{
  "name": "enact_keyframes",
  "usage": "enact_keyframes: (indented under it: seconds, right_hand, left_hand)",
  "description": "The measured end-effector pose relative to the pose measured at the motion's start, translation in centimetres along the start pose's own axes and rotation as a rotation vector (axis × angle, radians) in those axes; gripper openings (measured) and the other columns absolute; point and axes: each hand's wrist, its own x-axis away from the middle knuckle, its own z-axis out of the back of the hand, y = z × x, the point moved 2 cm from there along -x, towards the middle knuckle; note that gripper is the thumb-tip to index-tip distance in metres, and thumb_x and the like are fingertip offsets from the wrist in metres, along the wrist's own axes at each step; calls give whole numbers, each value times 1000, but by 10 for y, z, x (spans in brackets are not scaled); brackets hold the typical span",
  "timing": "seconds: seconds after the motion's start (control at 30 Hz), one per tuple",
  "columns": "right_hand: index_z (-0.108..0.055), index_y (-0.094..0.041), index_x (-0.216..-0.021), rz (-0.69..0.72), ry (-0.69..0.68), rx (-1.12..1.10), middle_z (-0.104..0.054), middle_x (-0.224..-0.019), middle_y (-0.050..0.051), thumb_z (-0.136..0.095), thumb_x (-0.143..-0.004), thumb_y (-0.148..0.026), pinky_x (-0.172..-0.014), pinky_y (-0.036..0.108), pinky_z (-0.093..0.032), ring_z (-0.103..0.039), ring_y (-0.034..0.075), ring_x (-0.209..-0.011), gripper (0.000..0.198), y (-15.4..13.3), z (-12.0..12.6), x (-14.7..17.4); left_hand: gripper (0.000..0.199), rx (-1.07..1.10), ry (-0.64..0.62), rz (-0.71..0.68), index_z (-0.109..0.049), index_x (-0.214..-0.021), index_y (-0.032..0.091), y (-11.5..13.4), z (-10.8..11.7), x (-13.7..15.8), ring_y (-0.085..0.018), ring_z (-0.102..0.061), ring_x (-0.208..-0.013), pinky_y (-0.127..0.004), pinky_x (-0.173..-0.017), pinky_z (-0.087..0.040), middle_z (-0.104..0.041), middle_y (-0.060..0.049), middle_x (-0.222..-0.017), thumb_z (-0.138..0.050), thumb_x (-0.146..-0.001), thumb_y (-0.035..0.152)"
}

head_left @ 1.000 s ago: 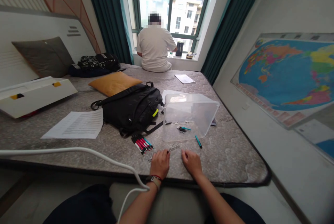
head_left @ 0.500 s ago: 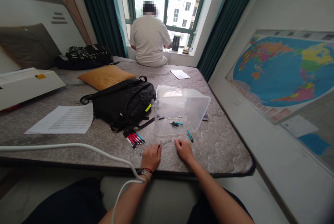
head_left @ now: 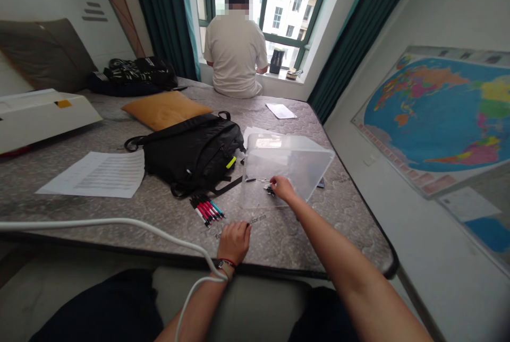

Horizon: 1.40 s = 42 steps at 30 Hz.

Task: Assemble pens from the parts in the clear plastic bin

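My left hand (head_left: 234, 242) rests near the mattress's front edge, fingers closed around a thin stick like a pen refill (head_left: 256, 211) that points away from me. My right hand (head_left: 282, 189) is inside the clear plastic box (head_left: 306, 164), which lies on its side with its opening toward me. Its fingers are bent together at a small pile of dark pen parts (head_left: 268, 190); what they grip is hidden. Left of the box mouth lies a row of red, black and teal pens (head_left: 207, 210). A dark pen part (head_left: 251, 180) and thin pale pieces lie farther inside the box.
A black backpack (head_left: 195, 153) lies left of the box, beside a yellow cushion (head_left: 167, 109) and printed sheets (head_left: 95, 174). A white cable (head_left: 151, 227) crosses in front of my left wrist. Another person (head_left: 236, 55) sits at the window, facing away.
My right hand has moved forward from the mattress into the box, onto the pen parts. My left hand stays in place with the thin stick. The view has shifted slightly.
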Motion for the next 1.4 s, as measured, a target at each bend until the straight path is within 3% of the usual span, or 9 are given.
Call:
enact_keyframes:
  seconds: [0.23, 0.47, 0.67, 0.93, 1.13, 1.4]
  right_hand:
    - [-72, -19, -107, 35, -122, 132, -68, -115, 11, -58, -87, -16, -90, 25, -42, -62, 21, -106, 25, -20, -14, -32]
    - [-74, -19, -105, 69, -161, 183, -68, -115, 12, -53, -92, -19, -90, 25, -43, -63, 22, -106, 25, -28, -22, -34]
    - [-74, -20, -109, 31, -118, 198, -70, -116, 11, -52, -92, -18, -91, 24, -42, -63, 20, -107, 27, -7, -8, -36]
    - [-77, -19, -101, -58, -106, 218, -75, -106, 11, -55, -88, -17, -83, 27, -46, -67, 23, -97, 26, 23, 4, -27]
    - [-73, -20, -111, 5, -79, 210, -70, -118, 12, -54, -91, -18, -89, 26, -43, -63, 22, -107, 28, 4, -7, -26]
    - [-75, -18, -99, 29, -121, 195, -70, -109, 15, -58, -88, -13, -89, 26, -43, -64, 23, -104, 21, -10, -22, -39]
  left_hand:
    - [28, 21, 2, -5, -63, -87, 23, -2, 0, -1, -22, -57, -82, -36, -73, -34, -68, -5, -83, -40, -101, 32]
    - [28, 35, -13, 0, -62, -87, 23, -3, 1, -1, -23, -56, -83, -37, -74, -33, -67, -5, -83, -40, -101, 33]
    - [29, 46, -13, 6, -63, -87, 23, -3, 1, 0, -23, -56, -83, -37, -74, -34, -67, -5, -82, -39, -101, 33]
    - [28, 59, -8, 2, -64, -89, 22, -3, 2, -1, -23, -57, -84, -37, -74, -34, -67, -6, -84, -41, -100, 33]
    - [31, 32, -24, 5, -63, -89, 22, -3, 1, 0, -24, -57, -84, -37, -75, -35, -67, -6, -85, -38, -101, 34]
    - [30, 30, -26, 9, -62, -88, 23, -3, -1, -1, -24, -57, -85, -37, -75, -35, -67, -6, -85, -38, -101, 34]
